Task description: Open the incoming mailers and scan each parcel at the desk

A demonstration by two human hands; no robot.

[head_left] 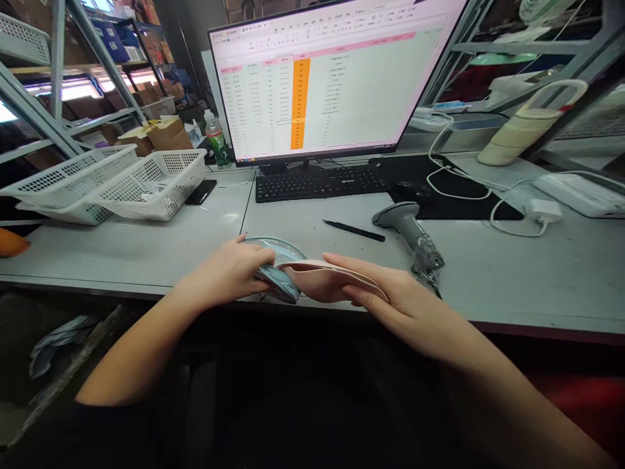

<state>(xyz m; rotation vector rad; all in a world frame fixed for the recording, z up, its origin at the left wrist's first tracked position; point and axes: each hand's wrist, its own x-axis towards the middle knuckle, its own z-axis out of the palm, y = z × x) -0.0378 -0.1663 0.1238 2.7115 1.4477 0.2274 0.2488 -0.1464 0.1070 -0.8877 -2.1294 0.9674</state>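
Above the desk's front edge, my left hand (239,267) is closed around a grey-blue folded item (279,284) with a glossy surface; its exact kind I cannot make out. A pale blue curved band (280,242) shows just behind those fingers. My right hand (390,290) grips a flat pale pink pouch (322,281) between thumb and fingers, and its mouth gapes slightly. The left end of the pouch meets the grey-blue item, and whether one goes into the other cannot be seen.
Beyond my hands are a black pen (354,230), a grey barcode scanner (413,238), a keyboard (319,184) and a monitor (361,98). White baskets (151,182) and a phone (201,192) lie left. A white cable (463,172) loops over the right side.
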